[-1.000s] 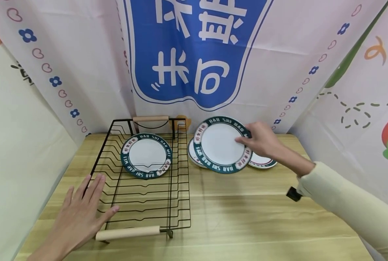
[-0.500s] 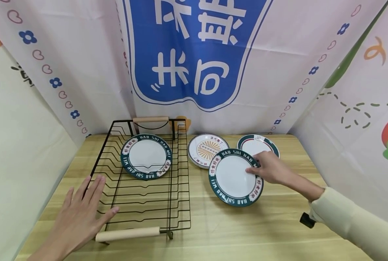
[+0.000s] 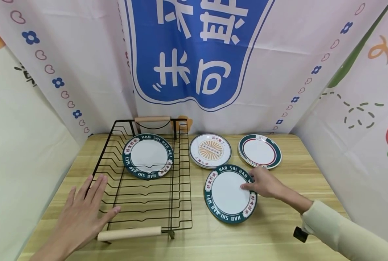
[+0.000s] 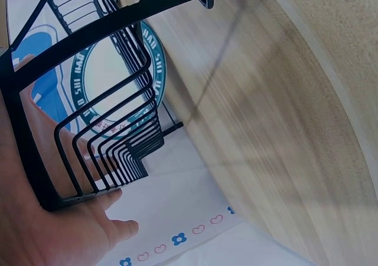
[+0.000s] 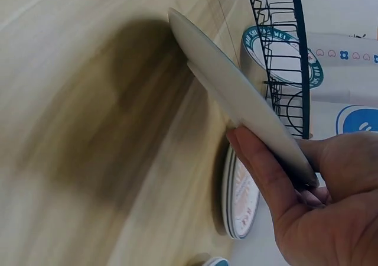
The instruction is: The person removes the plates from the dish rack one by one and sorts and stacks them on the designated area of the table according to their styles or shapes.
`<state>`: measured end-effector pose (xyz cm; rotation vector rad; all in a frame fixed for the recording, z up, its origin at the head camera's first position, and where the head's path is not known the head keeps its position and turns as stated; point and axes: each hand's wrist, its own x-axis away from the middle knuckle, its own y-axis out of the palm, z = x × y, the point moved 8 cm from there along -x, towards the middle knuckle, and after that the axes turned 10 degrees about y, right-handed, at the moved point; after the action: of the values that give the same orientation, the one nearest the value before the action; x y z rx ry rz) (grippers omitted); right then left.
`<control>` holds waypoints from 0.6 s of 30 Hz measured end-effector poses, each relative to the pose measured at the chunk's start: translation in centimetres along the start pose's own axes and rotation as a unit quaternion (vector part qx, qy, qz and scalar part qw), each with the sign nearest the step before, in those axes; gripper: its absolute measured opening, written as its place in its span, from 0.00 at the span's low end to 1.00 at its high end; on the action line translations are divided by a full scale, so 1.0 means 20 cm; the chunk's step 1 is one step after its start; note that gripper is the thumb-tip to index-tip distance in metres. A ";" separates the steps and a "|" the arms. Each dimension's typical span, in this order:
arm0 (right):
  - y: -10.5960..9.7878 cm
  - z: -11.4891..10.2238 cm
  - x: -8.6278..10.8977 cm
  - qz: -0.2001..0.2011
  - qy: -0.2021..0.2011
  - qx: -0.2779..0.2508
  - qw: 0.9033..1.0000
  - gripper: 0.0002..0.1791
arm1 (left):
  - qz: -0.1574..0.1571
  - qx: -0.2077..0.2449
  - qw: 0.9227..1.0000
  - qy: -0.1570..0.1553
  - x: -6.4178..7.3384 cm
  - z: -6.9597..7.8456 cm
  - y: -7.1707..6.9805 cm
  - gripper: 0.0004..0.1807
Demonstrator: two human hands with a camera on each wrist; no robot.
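Note:
My right hand (image 3: 265,183) pinches the right rim of a green-rimmed white plate (image 3: 230,194), thumb on its face and fingers beneath. In the right wrist view the plate (image 5: 236,94) is tilted over the table and casts a shadow. My left hand (image 3: 83,214) lies with spread, straight fingers at the left side of a black wire dish rack (image 3: 145,200); in the left wrist view the rack's frame (image 4: 118,23) crosses in front of that hand. Another green-rimmed plate (image 3: 148,156) stands leaning in the rack's far slots.
Behind the held plate, a stack of plates with an orange sunburst design (image 3: 210,150) sits right of the rack. Further right lies a plate with a green and red rim (image 3: 260,151). The rack has wooden handles (image 3: 129,233). A printed cloth (image 3: 272,72) hangs behind the wooden table (image 3: 210,246).
My right hand has brought the held plate down and nearer, uncovering the sunburst plates and the green-and-red-rimmed one behind. The left hand stays at the rack.

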<state>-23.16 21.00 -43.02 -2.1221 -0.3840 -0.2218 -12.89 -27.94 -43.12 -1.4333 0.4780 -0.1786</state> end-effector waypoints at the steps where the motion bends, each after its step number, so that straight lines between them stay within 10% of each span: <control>1: 0.02 0.01 0.00 -0.003 0.003 -0.005 1.000 0.10 | 0.000 -0.002 1.000 0.000 0.00 0.00 0.00 0.56; 18: 0.25 0.24 -0.08 -0.006 0.109 -0.056 0.992 0.14 | 0.002 -0.003 1.000 0.000 0.00 0.00 0.00 0.56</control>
<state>-22.81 22.09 -50.08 -2.1794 -0.2604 -0.4872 -12.88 -28.01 -43.22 -1.4382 0.4827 -0.1735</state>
